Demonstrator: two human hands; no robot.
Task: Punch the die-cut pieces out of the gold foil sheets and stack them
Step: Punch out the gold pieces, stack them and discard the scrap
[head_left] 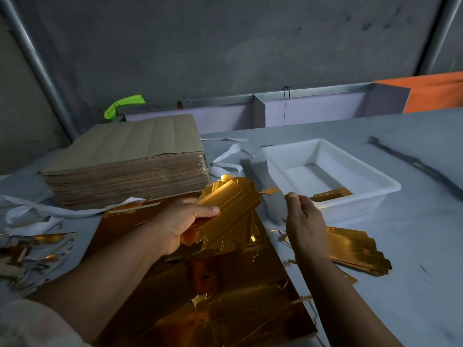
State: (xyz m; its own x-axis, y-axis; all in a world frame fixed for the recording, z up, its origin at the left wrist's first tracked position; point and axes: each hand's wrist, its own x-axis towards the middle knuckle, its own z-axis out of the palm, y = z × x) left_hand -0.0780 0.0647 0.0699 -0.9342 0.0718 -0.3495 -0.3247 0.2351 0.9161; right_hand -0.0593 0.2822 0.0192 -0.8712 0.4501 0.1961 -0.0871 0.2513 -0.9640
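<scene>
Two hands up, left of the tray [355,209]. Left hand [185,221] grips a fanned bundle [233,204] of punched gold pieces, thumb on top, fingers underneath. Right hand [307,221] hangs between bundle and tray, fingers loosely curled, nothing visible in it. The sheet [225,309] lies flat on the table, left of the tray and nearer the person, torn edges showing. A finished stack [358,249] sits just in front of the tray, partly behind the right wrist. One gold piece [330,195] lies inside the tray. Scrap [35,251] is heaped far left of the tray, and a brown paper pile [130,156] stands left of it, further back.

Step in hand, my read: squaring the bundle and setting it on the stack. To do it well:
- Bring the right hand to the bundle's free end and tap the edges even; the pieces are splayed now.
- Pick off leftover trim tags before stacking, since some hang at the lower end.
- Hold by the edges, because foil creases and smudges easily.
- Lay it down aligned with the stack in front of the tray, perforations running the same way.
- Keep it clear of the loose trim lying around the stack.
</scene>
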